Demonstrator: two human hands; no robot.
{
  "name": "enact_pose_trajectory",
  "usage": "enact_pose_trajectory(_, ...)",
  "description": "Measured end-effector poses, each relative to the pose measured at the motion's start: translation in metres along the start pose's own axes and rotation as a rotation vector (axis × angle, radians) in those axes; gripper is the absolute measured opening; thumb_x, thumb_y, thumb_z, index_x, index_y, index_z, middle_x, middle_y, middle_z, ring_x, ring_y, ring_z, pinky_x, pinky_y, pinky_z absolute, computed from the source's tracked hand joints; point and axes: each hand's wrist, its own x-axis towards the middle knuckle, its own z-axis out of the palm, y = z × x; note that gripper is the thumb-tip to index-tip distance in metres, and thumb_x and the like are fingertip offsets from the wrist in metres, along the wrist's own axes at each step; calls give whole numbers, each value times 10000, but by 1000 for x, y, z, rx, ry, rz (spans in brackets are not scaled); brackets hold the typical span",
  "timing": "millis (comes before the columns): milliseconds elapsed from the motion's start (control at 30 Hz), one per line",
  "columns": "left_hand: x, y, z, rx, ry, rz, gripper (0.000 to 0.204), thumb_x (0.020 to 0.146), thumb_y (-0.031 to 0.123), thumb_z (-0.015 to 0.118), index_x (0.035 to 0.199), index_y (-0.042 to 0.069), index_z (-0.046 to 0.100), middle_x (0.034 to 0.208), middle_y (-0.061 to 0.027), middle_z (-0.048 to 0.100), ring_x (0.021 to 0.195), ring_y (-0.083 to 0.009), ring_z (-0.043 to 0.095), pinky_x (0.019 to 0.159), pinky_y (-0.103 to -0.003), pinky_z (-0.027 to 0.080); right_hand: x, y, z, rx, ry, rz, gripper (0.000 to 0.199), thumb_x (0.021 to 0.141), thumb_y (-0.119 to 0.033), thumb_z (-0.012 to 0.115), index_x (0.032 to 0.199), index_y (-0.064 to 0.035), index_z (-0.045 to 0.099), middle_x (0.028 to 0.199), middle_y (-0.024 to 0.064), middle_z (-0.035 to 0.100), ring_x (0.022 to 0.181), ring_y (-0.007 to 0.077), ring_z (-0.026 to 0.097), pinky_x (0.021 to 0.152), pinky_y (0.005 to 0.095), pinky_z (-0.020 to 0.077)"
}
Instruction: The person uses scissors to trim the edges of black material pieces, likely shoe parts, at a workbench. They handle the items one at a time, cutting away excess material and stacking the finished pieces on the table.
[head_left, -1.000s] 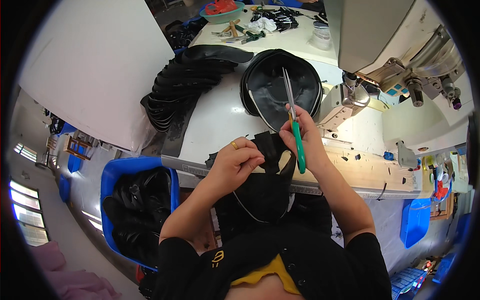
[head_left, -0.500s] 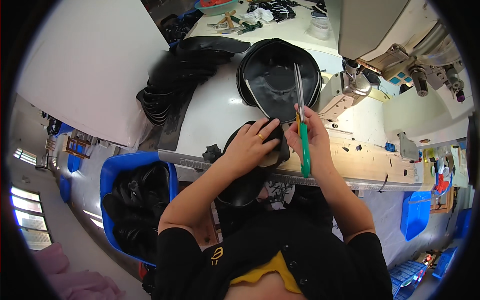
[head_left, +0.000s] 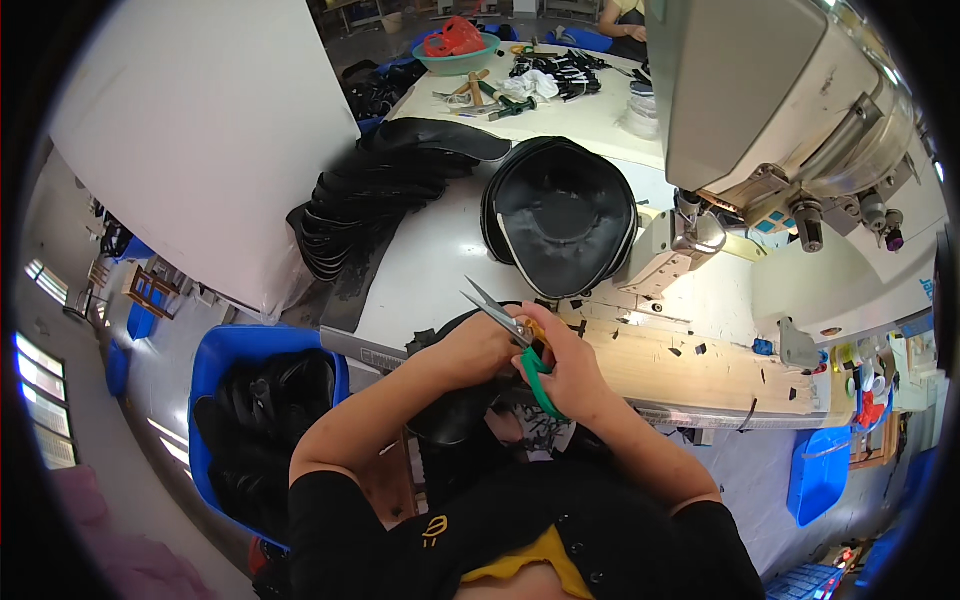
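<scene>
My right hand [head_left: 572, 378] grips scissors [head_left: 490, 308] with green and orange handles; their blades are parted and point up and left, above my left hand. My left hand [head_left: 484, 348] is closed on a curved black leather-like piece [head_left: 450, 415] at the table's front edge. Its fingertips are mostly hidden by the scissors and my right hand. Part of that piece hangs below the edge. Farther back lies a stack of rounded black pieces [head_left: 570, 215], the top one with a pale strip along its left rim. Left of it, similar curved black pieces [head_left: 370, 190] overlap in a fanned row.
A sewing machine [head_left: 790, 110] stands at the right. Small black scraps lie on the wooden strip [head_left: 690, 365]. A blue bin [head_left: 345, 375] with black pieces stands lower left. Farther back are tools [head_left: 485, 100], a green basin [head_left: 455, 62] and another person's hand [head_left: 635, 32].
My right hand has moved left and nearer to me, and the scissors have swung from upright to pointing up-left, with their blades parted. My left hand has drawn slightly toward me.
</scene>
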Motion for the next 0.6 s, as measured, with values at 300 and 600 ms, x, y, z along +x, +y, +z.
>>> enact_pose_trajectory(300,-6,18,7,-37,-12,-27,291,744,169,692,1011,76,622,1015,-74,543,930,-265,554,797,-367,475,-26,54,-31,161,106,152,542,732,56,616,1241,-61,472,734,-4,462,666,81,474,626,217,416)
enact_pose_trajectory(600,24,36,46,121,158,-288,162,744,103,602,875,18,559,947,-177,541,859,-306,576,648,-355,518,-18,53,-23,187,104,164,574,732,98,564,1268,-61,433,850,3,480,742,77,467,657,198,406)
